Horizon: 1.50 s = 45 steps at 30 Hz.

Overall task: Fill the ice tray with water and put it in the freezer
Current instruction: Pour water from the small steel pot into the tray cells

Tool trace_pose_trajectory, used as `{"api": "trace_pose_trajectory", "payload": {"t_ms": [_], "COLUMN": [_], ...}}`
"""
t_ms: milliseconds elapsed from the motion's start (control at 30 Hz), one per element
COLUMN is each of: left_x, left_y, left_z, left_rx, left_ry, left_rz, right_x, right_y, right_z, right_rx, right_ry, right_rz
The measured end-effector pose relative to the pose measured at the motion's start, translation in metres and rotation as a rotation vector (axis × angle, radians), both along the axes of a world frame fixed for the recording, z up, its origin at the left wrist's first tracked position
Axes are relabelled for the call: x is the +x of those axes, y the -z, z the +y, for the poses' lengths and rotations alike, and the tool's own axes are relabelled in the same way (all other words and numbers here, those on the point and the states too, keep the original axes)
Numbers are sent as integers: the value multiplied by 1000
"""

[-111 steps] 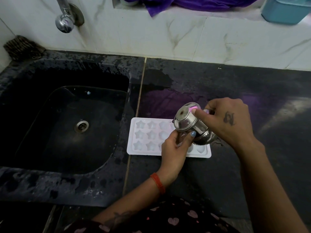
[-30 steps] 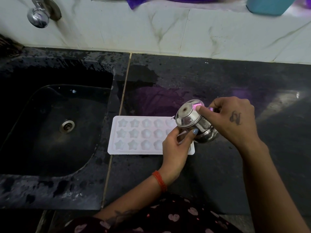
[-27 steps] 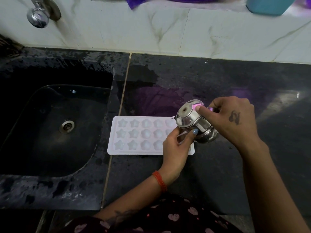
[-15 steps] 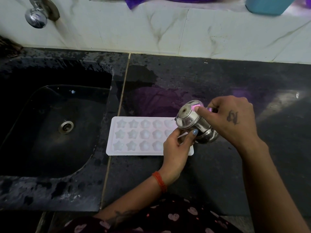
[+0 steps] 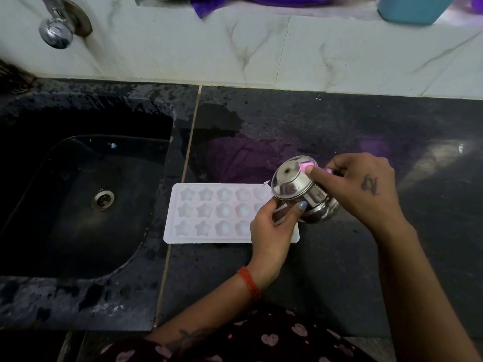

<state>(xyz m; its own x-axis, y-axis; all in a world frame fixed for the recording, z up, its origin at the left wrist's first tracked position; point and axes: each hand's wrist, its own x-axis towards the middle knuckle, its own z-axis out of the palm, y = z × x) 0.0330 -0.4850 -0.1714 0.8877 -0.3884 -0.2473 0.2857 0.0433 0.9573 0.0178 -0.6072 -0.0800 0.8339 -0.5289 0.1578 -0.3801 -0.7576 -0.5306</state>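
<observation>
Right hand (image 5: pixel 360 190) grips one steel pot (image 5: pixel 300 190), tipped sharply leftward over the right end of one white ice tray (image 5: pixel 209 212); left hand (image 5: pixel 271 228) pinches the pot's lower rim from the near side. The tray lies flat on the dark counter (image 5: pixel 339 270), just right of one sink (image 5: pixel 78 192). Fourteen moulds are visible; others are hidden by the hands. Risk: a fast pour would likely overshoot the moulds and flood the counter. One tap (image 5: pixel 56 35) stands far left.
</observation>
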Motion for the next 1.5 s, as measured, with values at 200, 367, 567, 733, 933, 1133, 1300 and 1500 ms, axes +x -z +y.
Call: {"api": "trace_pose_trajectory", "payload": {"t_ms": [200,367,567,733,933,1133,1300,1500], "left_x": [0,-3,-9,-12,-13,-13,-14,-14], "left_y": [1,0,3,6,8,9,7,9], "left_z": [-3,-8,-15,-20,-24,-26,-28,-30], "left_rx": [74,75,14,-23,-68,-87,-98,-95], "left_ry": [-12,11,61,77,73,64,62,62], "left_rz": [-41,-56,25,75,131,152,163,161], "right_x": [-6,-11,-13,-12,-10,-9,-8,-7], "right_y": [3,0,-1,-3,-4,-4,-3,-2], "right_z": [-4,-7,-11,-14,-15,-17,-19,-21], "right_rx": [157,132,23,-45,-112,-158,-194,-206], "right_ry": [40,58,60,39,22,6,-20,-27], "right_rz": [-53,-50,0,48,90,78,74,63]}}
